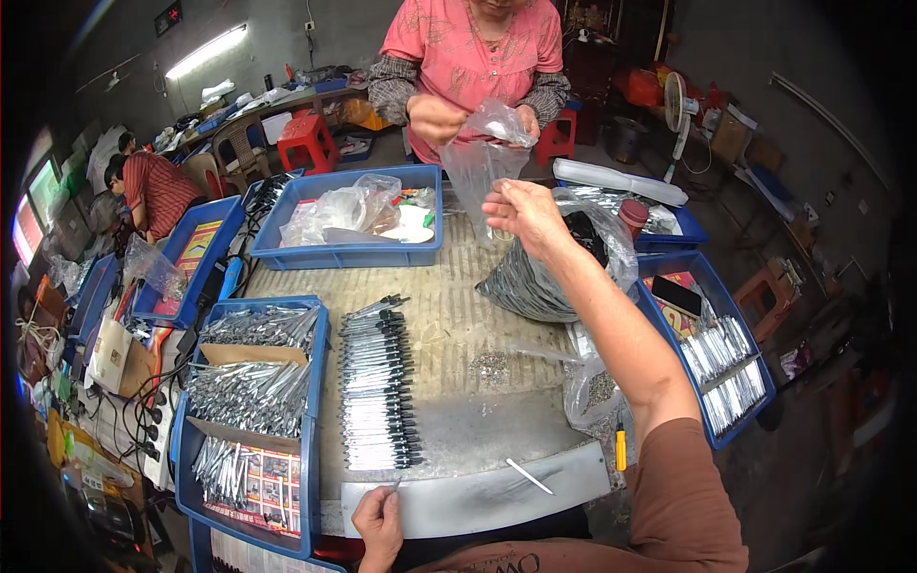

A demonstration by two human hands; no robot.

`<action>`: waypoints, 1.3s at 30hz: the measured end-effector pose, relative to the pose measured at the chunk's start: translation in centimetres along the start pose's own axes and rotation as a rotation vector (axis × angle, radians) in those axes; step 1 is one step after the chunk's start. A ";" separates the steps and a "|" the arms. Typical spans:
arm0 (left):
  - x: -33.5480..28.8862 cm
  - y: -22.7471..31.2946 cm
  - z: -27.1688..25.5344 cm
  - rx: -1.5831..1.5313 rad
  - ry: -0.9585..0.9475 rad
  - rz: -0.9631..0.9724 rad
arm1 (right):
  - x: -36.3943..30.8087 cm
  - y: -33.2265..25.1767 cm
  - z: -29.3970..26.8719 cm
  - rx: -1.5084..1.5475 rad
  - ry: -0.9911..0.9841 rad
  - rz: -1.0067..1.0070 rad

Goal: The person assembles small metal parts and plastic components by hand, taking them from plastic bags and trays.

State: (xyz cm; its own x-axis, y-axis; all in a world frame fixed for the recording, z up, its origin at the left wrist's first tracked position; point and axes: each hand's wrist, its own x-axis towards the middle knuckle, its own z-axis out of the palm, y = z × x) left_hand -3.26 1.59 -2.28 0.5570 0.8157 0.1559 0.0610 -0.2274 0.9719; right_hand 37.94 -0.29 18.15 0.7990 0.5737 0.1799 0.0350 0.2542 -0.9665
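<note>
My left hand is closed in a pinch at the near edge of the table. A small thin grey tip pokes up from its fingers; its kind I cannot make out. My right arm stretches far across the table, and the right hand pinches the side of a clear plastic bag. The person opposite holds that bag's top with both hands. Between my arms lies a neat row of thin metal rods with black ends. One loose white rod rests on a grey metal sheet.
Blue trays of metal rods stand left and right. Another blue tray holds plastic bags. A dark filled bag sits under my right forearm. Small metal bits and a yellow-handled screwdriver lie nearer.
</note>
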 end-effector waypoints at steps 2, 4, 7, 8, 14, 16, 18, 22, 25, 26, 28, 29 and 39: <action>0.1 -0.2 0.0 0.041 -0.021 0.100 | 0.2 0.6 0.5 0.202 0.010 0.063; 0.1 -0.4 0.1 0.040 -0.020 0.109 | 0.4 1.5 1.0 0.282 0.051 0.096; 0.2 -0.4 0.1 0.051 -0.019 0.119 | 0.8 3.0 2.1 0.389 0.103 0.154; 0.2 -0.4 0.1 0.060 -0.022 0.121 | 1.0 3.4 2.3 0.441 0.130 0.186; 0.0 -0.2 -0.1 0.041 -0.026 0.087 | 2.8 5.5 3.3 0.608 0.214 0.256; 0.0 -0.4 -0.1 0.048 -0.022 0.094 | 3.1 5.6 3.5 0.641 0.264 0.287; 0.0 -0.2 0.0 0.055 -0.022 0.100 | 3.6 6.5 3.5 0.665 0.230 0.302; 0.0 0.9 0.1 0.019 -0.004 -0.024 | 4.1 7.8 3.5 0.807 0.122 0.306; -0.1 0.4 0.0 -0.009 0.004 -0.048 | 3.2 7.0 4.6 0.948 0.104 0.335; -0.2 0.2 0.0 -0.020 0.014 -0.040 | 2.7 6.6 4.9 0.982 0.112 0.361; -0.1 0.4 0.1 -0.026 0.010 -0.038 | 2.5 7.1 4.5 1.013 0.085 0.353; -0.1 0.4 0.1 -0.031 0.010 -0.033 | 2.3 7.3 4.4 1.045 0.053 0.345; 0.1 0.7 0.1 0.009 -0.002 -0.028 | 0.1 6.8 4.4 0.951 0.052 0.379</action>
State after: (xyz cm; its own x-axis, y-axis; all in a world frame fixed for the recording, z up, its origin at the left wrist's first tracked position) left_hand -3.05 1.48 -1.58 0.5566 0.8208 0.1285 0.0838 -0.2093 0.9743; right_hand 35.60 4.94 12.43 0.6841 0.7164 -0.1371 -0.6979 0.5882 -0.4086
